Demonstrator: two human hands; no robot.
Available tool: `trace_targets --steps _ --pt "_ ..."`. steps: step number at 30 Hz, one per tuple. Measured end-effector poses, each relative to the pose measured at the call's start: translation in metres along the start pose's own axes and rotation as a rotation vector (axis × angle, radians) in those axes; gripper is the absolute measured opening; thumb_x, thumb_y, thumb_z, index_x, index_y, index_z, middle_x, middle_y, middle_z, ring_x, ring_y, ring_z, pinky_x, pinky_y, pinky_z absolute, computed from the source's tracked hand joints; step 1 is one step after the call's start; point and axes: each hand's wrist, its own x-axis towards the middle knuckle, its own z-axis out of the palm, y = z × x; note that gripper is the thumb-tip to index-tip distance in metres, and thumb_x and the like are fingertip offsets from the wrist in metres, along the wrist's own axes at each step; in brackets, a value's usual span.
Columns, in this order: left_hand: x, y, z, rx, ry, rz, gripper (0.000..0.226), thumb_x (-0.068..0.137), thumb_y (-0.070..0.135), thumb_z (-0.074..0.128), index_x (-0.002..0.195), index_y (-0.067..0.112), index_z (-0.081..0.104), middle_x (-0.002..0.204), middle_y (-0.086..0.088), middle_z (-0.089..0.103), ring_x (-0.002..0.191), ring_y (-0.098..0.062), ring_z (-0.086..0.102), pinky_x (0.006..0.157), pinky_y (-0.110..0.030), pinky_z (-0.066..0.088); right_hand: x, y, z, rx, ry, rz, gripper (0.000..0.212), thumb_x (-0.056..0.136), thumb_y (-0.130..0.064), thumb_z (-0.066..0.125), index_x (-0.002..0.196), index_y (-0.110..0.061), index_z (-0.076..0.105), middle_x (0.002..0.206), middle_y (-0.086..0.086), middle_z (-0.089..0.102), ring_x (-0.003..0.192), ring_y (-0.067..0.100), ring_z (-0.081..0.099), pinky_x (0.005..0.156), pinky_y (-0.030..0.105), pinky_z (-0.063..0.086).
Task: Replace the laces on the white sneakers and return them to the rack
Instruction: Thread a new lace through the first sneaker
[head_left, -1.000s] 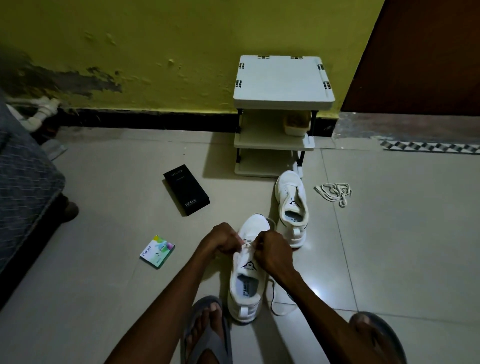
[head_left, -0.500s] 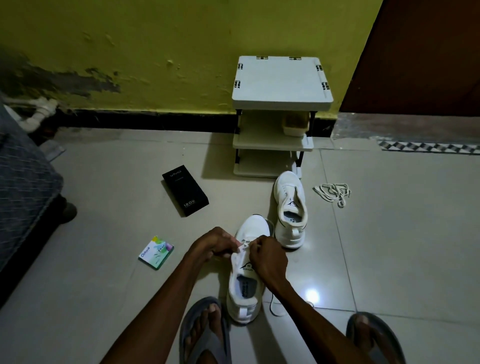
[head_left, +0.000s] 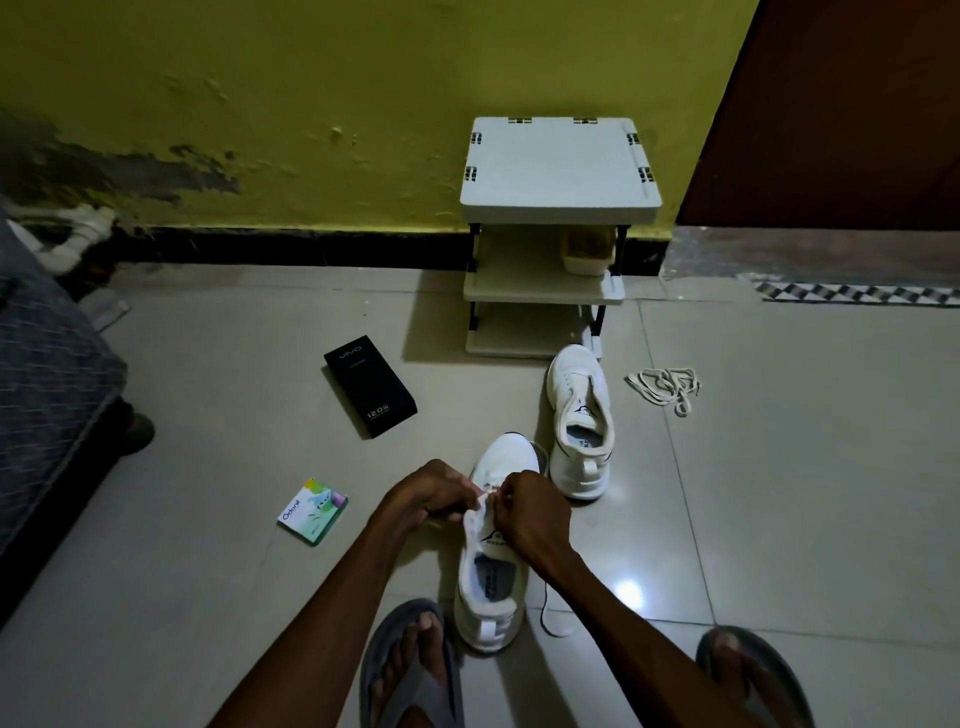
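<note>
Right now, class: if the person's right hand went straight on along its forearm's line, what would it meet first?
Most likely the left hand: the right hand points up-left in the view across the near sneaker, and both grip its top almost fingertip to fingertip. Depth is hard to judge.

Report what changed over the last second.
The left hand and right hand, still pinching the lace, shifted slightly back along the near sneaker toward its tongue; the lace's tail on the floor looks shorter. The second sneaker, loose laces, rack and black box stayed put.
</note>
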Motion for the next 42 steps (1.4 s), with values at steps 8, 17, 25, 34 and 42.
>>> trace_targets --steps 8,17,25,34,42 --pt "-0.004 0.001 0.007 -0.042 0.01 -0.029 0.016 0.076 0.007 0.07 0.089 0.001 0.077 0.083 -0.016 0.074 0.063 -0.018 0.065 0.072 -0.031 0.058 0.0 -0.017 0.003 -0.146 -0.062 0.06 0.025 0.091 -0.038 0.054 0.095 -0.016 0.065 0.098 0.004 0.066 0.089 0.024 0.066 0.057 0.023 0.03" --pt "-0.005 -0.003 0.015 -0.05 0.131 0.054 0.025 0.076 -0.005 0.064 0.062 0.013 0.073 0.069 -0.013 0.071 0.054 -0.019 0.059 0.064 -0.029 0.052 -0.001 -0.004 0.001 0.16 -0.067 0.085 0.034 0.088 -0.037 0.056 0.058 -0.023 0.047 0.068 0.0 0.056 0.07 0.021 0.059 0.049 0.024 0.021" --pt "-0.001 -0.003 0.019 -0.017 0.147 0.1 0.018 0.082 -0.002 0.067 0.069 0.009 0.071 0.069 -0.011 0.071 0.061 -0.018 0.067 0.067 -0.029 0.061 -0.006 -0.004 -0.018 0.124 0.014 0.126 0.031 0.081 -0.051 0.065 0.08 -0.021 0.071 0.084 -0.004 0.066 0.078 0.015 0.063 0.061 0.026 0.048" --pt "-0.011 0.016 -0.014 -0.146 0.159 0.221 0.008 0.081 0.005 0.074 0.082 -0.003 0.072 0.061 -0.005 0.072 0.056 -0.007 0.068 0.059 -0.015 0.051 0.001 0.002 -0.007 0.212 -0.246 0.288 0.037 0.057 -0.045 0.062 0.074 -0.012 0.068 0.074 0.002 0.069 0.071 0.021 0.066 0.053 0.021 0.04" --pt "-0.071 0.096 -0.076 -0.95 -0.144 0.569 0.018 0.094 -0.003 0.05 0.088 0.012 0.059 0.08 0.0 0.064 0.081 -0.01 0.061 0.088 -0.031 0.055 -0.001 0.007 -0.001 0.345 -0.223 0.29 0.022 0.066 -0.027 0.073 0.059 -0.007 0.067 0.05 -0.001 0.058 0.047 0.011 0.053 0.045 0.02 0.037"
